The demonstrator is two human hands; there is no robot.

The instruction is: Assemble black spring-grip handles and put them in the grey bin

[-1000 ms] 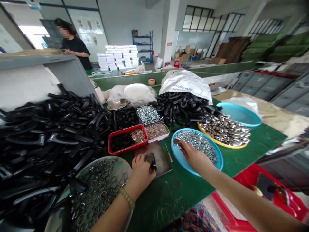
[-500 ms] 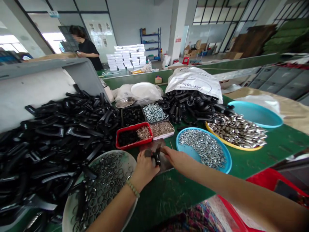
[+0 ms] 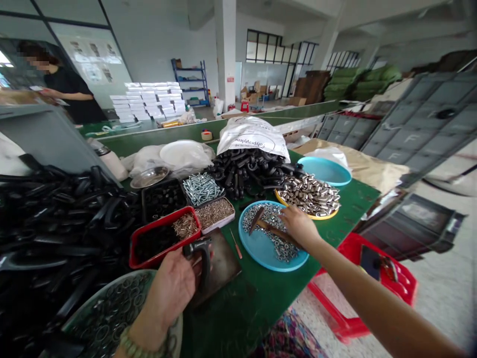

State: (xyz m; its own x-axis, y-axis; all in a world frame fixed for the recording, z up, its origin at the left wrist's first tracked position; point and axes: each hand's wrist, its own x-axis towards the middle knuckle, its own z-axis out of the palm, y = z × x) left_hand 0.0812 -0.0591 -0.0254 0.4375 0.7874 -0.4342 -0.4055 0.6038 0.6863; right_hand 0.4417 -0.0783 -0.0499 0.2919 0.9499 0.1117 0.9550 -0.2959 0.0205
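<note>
The table top (image 3: 257, 303) is dark green. The curved handle part (image 3: 204, 258) is black, like the heap of handles (image 3: 55, 214). The hammer (image 3: 274, 231) has a brown wooden shaft and a dull grey head. The plate (image 3: 258, 247) is light blue and its nuts (image 3: 278, 243) are silver. The tray (image 3: 166, 254) and the crate (image 3: 348, 328) are red. The sack (image 3: 253, 136) is white with dark lettering. The bracelet (image 3: 130, 343) has pale green beads, and the cloth (image 3: 294, 340) has a multicoloured floral pattern.

The green table (image 3: 257, 306) bears a blue dish (image 3: 261, 252), a red tray (image 3: 166, 253), a dark plate (image 3: 223, 261) and heaped black handles (image 3: 55, 214).
</note>
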